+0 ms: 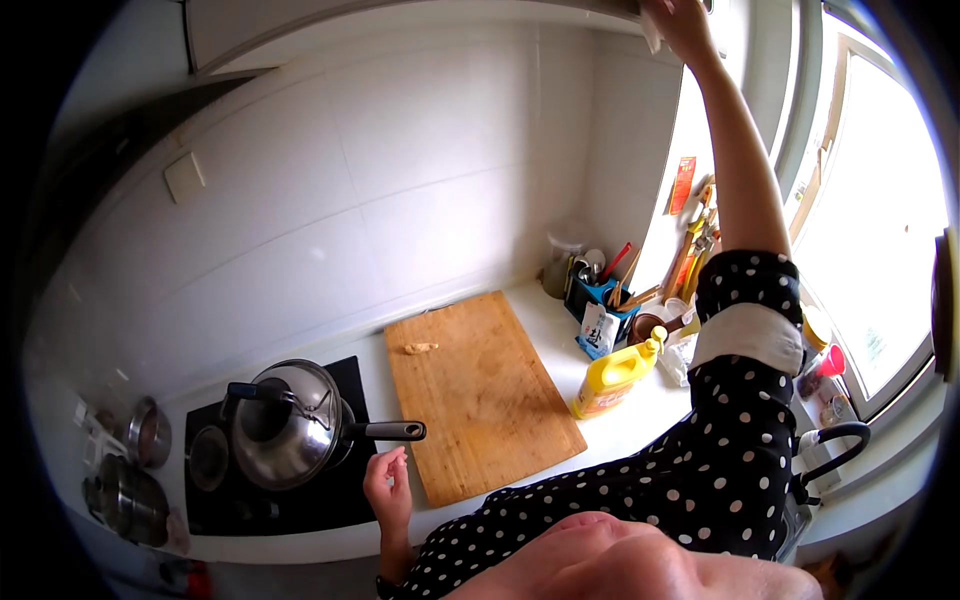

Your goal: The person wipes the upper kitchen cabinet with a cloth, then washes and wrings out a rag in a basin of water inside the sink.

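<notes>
My right hand (682,30) is raised at the top of the view, by the lower edge of the overhead cabinet, with its fingers closed round a pale, cloth-like thing (651,32). Low beside the counter's front edge is my left hand (388,484), its fingers curled; whether anything small is in them is hidden. It is near the black handle of a lidded steel pan (287,425) on the black stove. To its right lies a wooden cutting board (485,400), with a small piece of what looks like ginger (421,348) near its upper left corner.
A yellow bottle (612,380) stands right of the board. Behind it are a blue utensil holder (590,293), a blue-and-white packet (597,331) and a brown pot. Steel pots (130,500) stand left of the stove. An open window and a black faucet (845,432) are at the right.
</notes>
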### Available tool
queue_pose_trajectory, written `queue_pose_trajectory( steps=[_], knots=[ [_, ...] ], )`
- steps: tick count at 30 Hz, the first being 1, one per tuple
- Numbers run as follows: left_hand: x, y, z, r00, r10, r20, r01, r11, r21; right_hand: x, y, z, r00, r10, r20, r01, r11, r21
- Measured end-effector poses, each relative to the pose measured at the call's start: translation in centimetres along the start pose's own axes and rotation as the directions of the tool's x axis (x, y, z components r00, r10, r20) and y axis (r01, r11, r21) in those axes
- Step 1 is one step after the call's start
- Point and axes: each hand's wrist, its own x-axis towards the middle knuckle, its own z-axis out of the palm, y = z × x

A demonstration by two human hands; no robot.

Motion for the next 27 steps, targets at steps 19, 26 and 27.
queue_pose_trajectory(
  steps=[19, 26, 27],
  knots=[
    [0.3, -0.5, 0.3, 1.0, 0.004, 0.005, -0.004, 1.0, -0.012, -3.8, -6.6, 7.1, 0.912, 0.115, -0.394, -0.324, 0.792, -0.518],
    [0.5, 0.2, 0.3, 0.997, 0.033, 0.065, -0.031, 0.999, -0.033, -5.8, -9.4, 9.1, 0.926, -0.082, -0.368, -0.124, 0.855, -0.504],
    [0.5, 0.0, 0.3, 0.998, 0.032, 0.058, -0.03, 0.999, -0.038, -5.5, -9.2, 9.1, 0.921, -0.09, -0.379, -0.136, 0.838, -0.529]
  ],
)
